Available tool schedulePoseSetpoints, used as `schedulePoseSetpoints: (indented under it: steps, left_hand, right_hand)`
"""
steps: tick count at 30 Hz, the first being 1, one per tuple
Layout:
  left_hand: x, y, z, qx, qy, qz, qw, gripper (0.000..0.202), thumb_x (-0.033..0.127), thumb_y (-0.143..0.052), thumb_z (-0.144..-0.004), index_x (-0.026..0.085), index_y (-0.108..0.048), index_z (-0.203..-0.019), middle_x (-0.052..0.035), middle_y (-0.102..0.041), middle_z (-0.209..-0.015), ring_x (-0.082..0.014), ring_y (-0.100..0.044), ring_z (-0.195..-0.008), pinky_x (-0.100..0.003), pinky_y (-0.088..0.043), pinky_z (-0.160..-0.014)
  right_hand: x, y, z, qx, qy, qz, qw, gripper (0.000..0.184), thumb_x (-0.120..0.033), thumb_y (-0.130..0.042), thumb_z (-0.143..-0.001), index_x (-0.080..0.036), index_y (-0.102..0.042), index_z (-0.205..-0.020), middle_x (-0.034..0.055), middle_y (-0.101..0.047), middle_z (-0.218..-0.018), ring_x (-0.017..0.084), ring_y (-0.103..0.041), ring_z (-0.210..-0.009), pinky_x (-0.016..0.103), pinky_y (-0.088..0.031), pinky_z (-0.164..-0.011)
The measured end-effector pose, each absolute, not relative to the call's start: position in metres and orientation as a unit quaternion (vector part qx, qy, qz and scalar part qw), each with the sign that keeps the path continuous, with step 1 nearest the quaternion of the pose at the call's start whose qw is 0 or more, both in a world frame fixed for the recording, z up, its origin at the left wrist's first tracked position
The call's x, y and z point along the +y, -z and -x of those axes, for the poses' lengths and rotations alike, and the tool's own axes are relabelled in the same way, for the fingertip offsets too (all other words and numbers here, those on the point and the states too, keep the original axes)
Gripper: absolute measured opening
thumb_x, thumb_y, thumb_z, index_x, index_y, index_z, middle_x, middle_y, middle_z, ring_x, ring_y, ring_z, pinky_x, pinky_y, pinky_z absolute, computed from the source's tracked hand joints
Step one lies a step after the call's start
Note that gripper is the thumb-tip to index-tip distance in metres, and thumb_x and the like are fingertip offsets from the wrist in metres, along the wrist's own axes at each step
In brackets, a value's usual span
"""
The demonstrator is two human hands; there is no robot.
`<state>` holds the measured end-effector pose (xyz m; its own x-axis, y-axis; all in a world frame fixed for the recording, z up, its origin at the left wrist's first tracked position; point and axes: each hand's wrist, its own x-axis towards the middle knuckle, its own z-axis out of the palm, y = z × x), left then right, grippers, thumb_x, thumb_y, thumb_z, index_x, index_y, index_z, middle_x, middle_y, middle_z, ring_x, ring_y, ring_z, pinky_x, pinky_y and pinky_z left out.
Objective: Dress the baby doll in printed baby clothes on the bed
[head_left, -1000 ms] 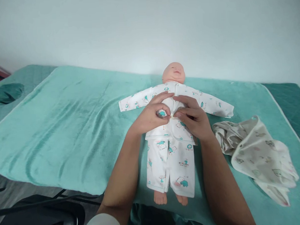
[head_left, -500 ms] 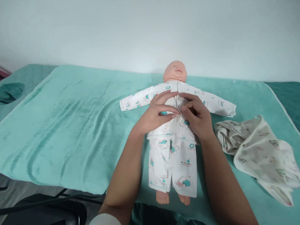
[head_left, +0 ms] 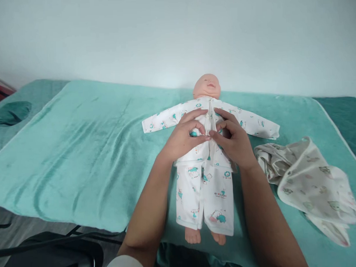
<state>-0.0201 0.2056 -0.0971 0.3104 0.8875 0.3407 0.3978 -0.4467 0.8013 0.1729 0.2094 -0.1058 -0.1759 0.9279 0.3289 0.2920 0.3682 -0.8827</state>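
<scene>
A baby doll (head_left: 207, 87) lies on its back, arms spread, in a white printed shirt (head_left: 190, 154) and matching trousers (head_left: 218, 202). Its bare feet stick out towards me. Over the chest, my left hand (head_left: 185, 135) pinches one edge of the shirt's front between thumb and finger. Opposite it, my right hand (head_left: 233, 137) pinches the other edge. Between my hands the shirt's front stands slightly apart, and a small button or snap shows near its upper part. What lies right under my fingertips is hidden.
A teal blanket (head_left: 79, 152) covers the table, with folds at the left. Crumpled white printed cloth (head_left: 314, 183) lies to the right of the doll. A white wall (head_left: 163, 36) rises behind. Below the table's front edge is a black chair (head_left: 53, 254).
The shirt's front edges have parted a little between my hands, so a strip of the opening shows. My fingers have shifted slightly; the doll stays in place.
</scene>
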Motion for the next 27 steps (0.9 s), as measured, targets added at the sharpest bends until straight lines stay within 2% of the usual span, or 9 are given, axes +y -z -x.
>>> schedulePoseSetpoints:
  steps: [3,5,7,9,12,14,18,21,27]
  left_hand:
    - [0.207,0.099,0.02,0.465,-0.443,-0.692,0.328,0.015,0.028,-0.079,-0.082,0.021,-0.067,-0.077,-0.0031,-0.061,-0.148,-0.026,-0.054,-0.14,-0.045,-0.048,-0.111]
    - [0.21,0.102,0.023,0.499,-0.498,-0.622,0.34,0.014,0.028,-0.079,-0.081,0.021,-0.068,-0.077,-0.0043,-0.068,-0.135,-0.0237,-0.064,-0.125,-0.039,-0.053,-0.102]
    - [0.216,0.108,0.029,0.534,-0.575,-0.52,0.337,0.012,0.028,-0.076,-0.082,0.021,-0.067,-0.08,-0.005,-0.073,-0.12,-0.02,-0.069,-0.109,-0.034,-0.056,-0.094]
    - [0.222,0.114,0.036,0.577,-0.64,-0.4,0.312,0.011,0.03,-0.07,-0.086,0.02,-0.064,-0.085,-0.0044,-0.074,-0.105,-0.0161,-0.07,-0.094,-0.03,-0.056,-0.084]
    - [0.232,0.124,0.043,0.645,-0.648,-0.311,0.259,0.009,0.029,-0.064,-0.088,0.021,-0.061,-0.091,-0.0025,-0.072,-0.095,-0.0132,-0.067,-0.086,-0.025,-0.054,-0.077]
    - [0.236,0.129,0.042,0.657,-0.616,-0.356,0.249,0.009,0.027,-0.063,-0.088,0.021,-0.063,-0.094,-0.0023,-0.072,-0.098,-0.0136,-0.067,-0.092,-0.026,-0.054,-0.084]
    - [0.244,0.134,0.033,0.64,-0.54,-0.478,0.266,0.02,0.037,-0.066,-0.088,0.02,-0.069,-0.098,-0.0048,-0.072,-0.105,-0.0166,-0.065,-0.1,-0.031,-0.05,-0.096]
    - [0.251,0.134,0.03,0.645,-0.507,-0.508,0.263,0.022,0.042,-0.066,-0.088,0.02,-0.067,-0.092,-0.0044,-0.07,-0.096,-0.0171,-0.062,-0.091,-0.031,-0.049,-0.088]
    - [0.262,0.134,0.039,0.645,-0.455,-0.585,0.186,0.02,0.034,-0.054,-0.096,0.022,-0.058,-0.08,-0.001,-0.065,-0.078,-0.0173,-0.057,-0.076,-0.03,-0.043,-0.074]
  right_hand:
    - [0.216,0.112,-0.178,-0.598,-0.383,0.439,0.551,0.02,-0.034,-0.069,-0.086,-0.023,-0.054,-0.078,0.0057,-0.065,-0.139,0.027,-0.063,-0.12,0.046,-0.053,-0.101]
    - [0.224,0.119,-0.187,-0.493,-0.39,0.483,0.61,0.022,-0.035,-0.065,-0.086,-0.024,-0.049,-0.076,0.0072,-0.072,-0.121,0.027,-0.067,-0.112,0.046,-0.055,-0.096]
    - [0.235,0.128,-0.198,-0.404,-0.36,0.546,0.639,0.023,-0.037,-0.065,-0.083,-0.025,-0.047,-0.076,0.0073,-0.073,-0.105,0.027,-0.069,-0.102,0.045,-0.057,-0.089]
    - [0.243,0.135,-0.206,-0.386,-0.316,0.572,0.651,0.018,-0.036,-0.065,-0.083,-0.025,-0.051,-0.085,0.0073,-0.072,-0.105,0.026,-0.069,-0.103,0.044,-0.057,-0.09]
    - [0.245,0.139,-0.204,-0.466,-0.276,0.559,0.628,0.027,-0.034,-0.066,-0.082,-0.025,-0.059,-0.107,0.0071,-0.07,-0.119,0.024,-0.067,-0.112,0.045,-0.054,-0.098]
    - [0.24,0.137,-0.196,-0.514,-0.263,0.562,0.592,0.033,-0.034,-0.069,-0.082,-0.025,-0.063,-0.113,0.0064,-0.071,-0.119,0.023,-0.066,-0.112,0.044,-0.052,-0.101]
    - [0.232,0.132,-0.185,-0.527,-0.265,0.586,0.555,0.034,-0.038,-0.071,-0.082,-0.023,-0.068,-0.113,0.0064,-0.071,-0.112,0.021,-0.066,-0.102,0.042,-0.052,-0.096]
    - [0.238,0.135,-0.187,-0.518,-0.266,0.603,0.546,0.036,-0.04,-0.071,-0.081,-0.021,-0.068,-0.112,0.0052,-0.07,-0.103,0.019,-0.065,-0.087,0.04,-0.053,-0.087]
    - [0.264,0.132,-0.186,-0.566,-0.211,0.614,0.508,0.024,-0.036,-0.066,-0.08,-0.022,-0.068,-0.099,-0.0019,-0.062,-0.075,0.016,-0.056,-0.069,0.034,-0.049,-0.073]
